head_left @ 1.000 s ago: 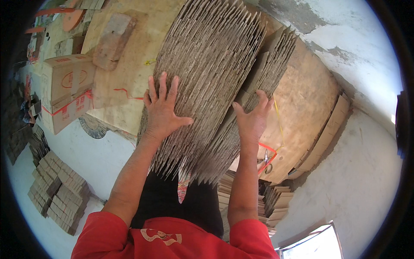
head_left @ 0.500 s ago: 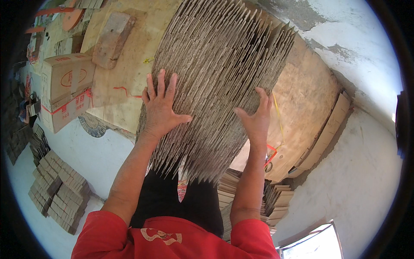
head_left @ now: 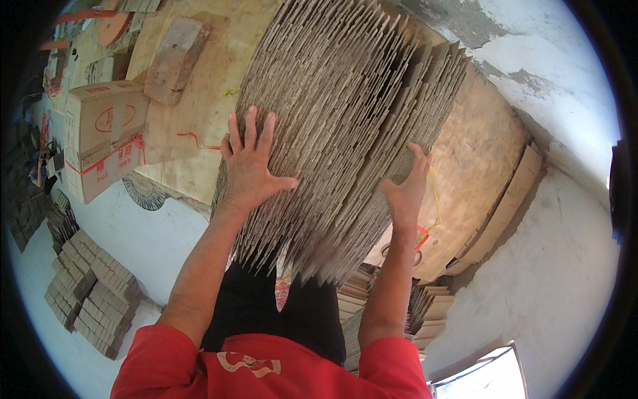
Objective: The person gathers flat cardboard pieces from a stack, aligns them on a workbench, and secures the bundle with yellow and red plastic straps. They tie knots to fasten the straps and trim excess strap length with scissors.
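Observation:
A thick row of grey-brown corrugated cardboard sheets (head_left: 319, 133) stands on edge before me, packed side by side. My left hand (head_left: 252, 163) lies over its left part with the fingers spread and the thumb stretched to the right. At the right side of the row is my right hand (head_left: 408, 189). Its thumb and forefinger stand apart against the sheets, while the remaining fingers are mostly hidden. Near the row's right end, dark gaps separate some sheets at the far side.
The row rests on a wooden board (head_left: 475, 153). To the left are a brick (head_left: 174, 63) and a cardboard box (head_left: 106, 136) with red print. Stacked cardboard pieces (head_left: 93, 292) stand on the floor. A yellow strap and orange-handled scissors (head_left: 421, 238) lie beside my right wrist. A plastered wall borders the right.
My right hand has shifted right and slightly nearer. The row's right end has spread rightward, with wider gaps between sheets. My left hand has barely moved.

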Motion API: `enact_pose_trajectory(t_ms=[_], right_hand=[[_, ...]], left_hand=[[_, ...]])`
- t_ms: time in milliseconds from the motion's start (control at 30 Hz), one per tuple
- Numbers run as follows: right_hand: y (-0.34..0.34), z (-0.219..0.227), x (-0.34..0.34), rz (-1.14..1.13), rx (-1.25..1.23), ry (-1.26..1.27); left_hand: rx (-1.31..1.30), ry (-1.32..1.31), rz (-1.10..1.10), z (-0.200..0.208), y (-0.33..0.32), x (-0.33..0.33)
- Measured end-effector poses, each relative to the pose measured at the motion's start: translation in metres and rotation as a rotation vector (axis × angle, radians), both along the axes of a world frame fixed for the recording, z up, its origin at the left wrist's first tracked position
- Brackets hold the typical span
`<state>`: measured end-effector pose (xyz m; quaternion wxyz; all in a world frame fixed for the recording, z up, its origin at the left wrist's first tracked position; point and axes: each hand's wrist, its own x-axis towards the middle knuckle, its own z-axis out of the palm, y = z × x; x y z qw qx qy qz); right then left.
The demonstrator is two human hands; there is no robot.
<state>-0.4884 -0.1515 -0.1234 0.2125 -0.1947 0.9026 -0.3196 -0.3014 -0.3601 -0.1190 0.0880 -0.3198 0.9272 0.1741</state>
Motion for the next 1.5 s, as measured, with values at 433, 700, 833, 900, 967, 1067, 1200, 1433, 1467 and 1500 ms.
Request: enact_pose_trajectory(t_ms=[433,700,833,900,967,1067,1200,1433,1467,1500], right_hand=[[-0.036,0.011,0.018,-0.044,0.351,0.204],[-0.042,0.043,-0.008,-0.153,0.47,0.267],[-0.024,0.045,0.006,-0.121,0.529,0.275],[-0.008,0.043,0.02,-0.103,0.436,0.211],[-0.007,0.043,0.023,-0.137,0.401,0.099],[-0.012,0.03,0.026,-0.106,0.362,0.229],[-0.015,0.028,0.046,-0.114,0.325,0.15],[-0.025,0.009,0.055,-0.066,0.263,0.071],[-0.026,0.007,0.056,-0.084,0.251,0.078],[-0.027,0.007,0.056,-0.116,0.215,0.058]], left_hand=[[0.057,-0.032,0.024,0.006,0.0,-0.003],[0.08,-0.031,0.026,0.009,-0.001,-0.004],[0.079,-0.072,0.047,0.012,-0.002,-0.004],[0.078,-0.081,0.046,0.013,-0.002,-0.005],[0.08,-0.083,0.044,0.014,-0.001,-0.006],[0.081,-0.066,0.035,0.013,-0.001,-0.006],[0.051,-0.073,0.02,0.01,-0.001,-0.003],[0.018,0.008,0.003,0.005,0.0,0.0],[0.03,0.009,0.016,0.005,-0.001,0.0],[0.042,0.01,0.03,0.006,-0.001,0.001]])
